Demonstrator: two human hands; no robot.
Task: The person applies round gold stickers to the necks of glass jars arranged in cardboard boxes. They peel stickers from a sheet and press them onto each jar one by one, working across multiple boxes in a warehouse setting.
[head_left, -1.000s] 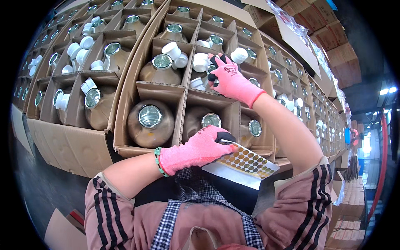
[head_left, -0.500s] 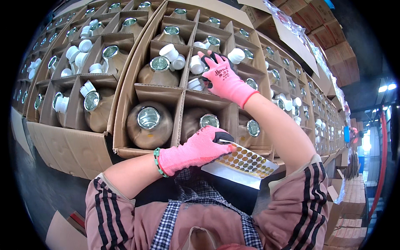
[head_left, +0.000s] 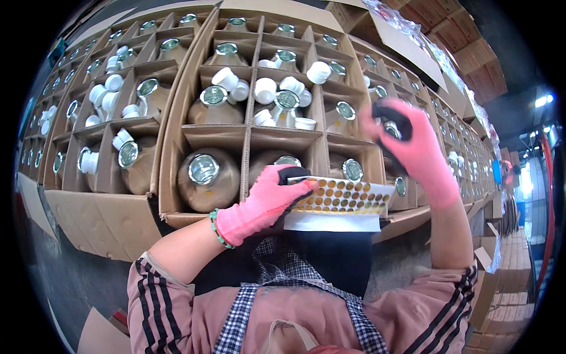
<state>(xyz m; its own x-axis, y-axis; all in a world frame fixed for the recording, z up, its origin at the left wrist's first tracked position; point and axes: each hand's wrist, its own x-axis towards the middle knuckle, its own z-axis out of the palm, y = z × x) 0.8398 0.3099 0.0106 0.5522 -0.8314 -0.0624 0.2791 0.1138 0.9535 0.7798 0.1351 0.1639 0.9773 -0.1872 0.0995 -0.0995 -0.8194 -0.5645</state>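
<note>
My left hand [head_left: 254, 203], in a pink glove with black fingertips, is closed on the edge of a sticker sheet [head_left: 345, 197] carrying rows of round gold stickers. The sheet hangs over the near edge of a divided carton [head_left: 168, 197]. My right hand [head_left: 415, 150], gloved alike, is raised over the cells to the right; motion blurs its curled fingers, and whether they hold anything cannot be made out. Beside the sheet, a round glass bottle [head_left: 203, 170] with a silvery mouth stands in its cell. White plastic caps [head_left: 265, 90] lie among bottle necks in the middle cells.
A second divided carton [head_left: 100, 206] of bottles and caps adjoins on the left. More bottle-filled cartons [head_left: 466, 147] run off to the right. Raised cardboard flaps [head_left: 407, 50] and stacked brown boxes [head_left: 466, 41] stand at the far right.
My right hand has left the caps in the middle cell and swung right, towards me. My left hand has shifted slightly left and up, with the sticker sheet now more level.
</note>
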